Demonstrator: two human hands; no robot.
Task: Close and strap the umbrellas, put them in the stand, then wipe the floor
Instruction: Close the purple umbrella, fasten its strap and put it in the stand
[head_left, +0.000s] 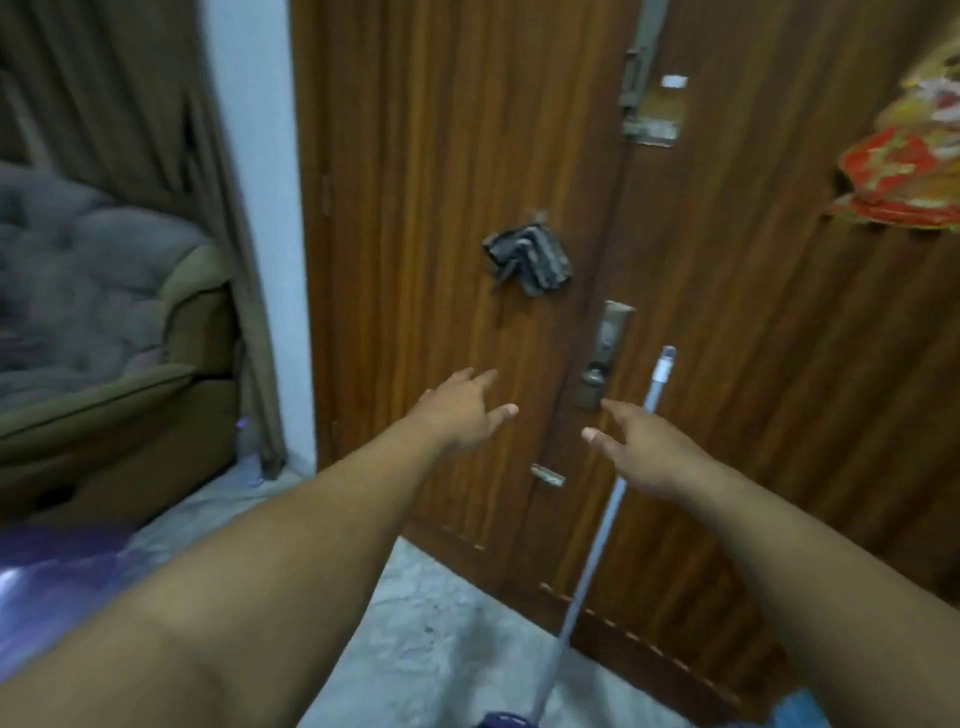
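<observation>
A long pale mop handle (597, 551) leans against the wooden door (441, 156), its white tip near the door lock. The mop's dark blue head (506, 721) shows at the bottom edge. My right hand (644, 447) reaches forward with straight fingers just in front of the handle and holds nothing. My left hand (462, 410) stretches toward the door, fingers spread and empty. Pale marbled floor (431, 639) lies below. A purple umbrella canopy (47, 577) fills the lower left corner. No umbrella stand is in view.
A grey striped cloth (530, 257) hangs on the door at mid height. A metal lock plate (602, 353) sits on the door's edge. A cushioned armchair (104, 332) stands left beside a brown curtain (228, 156). A red and gold ornament (904, 171) hangs at right.
</observation>
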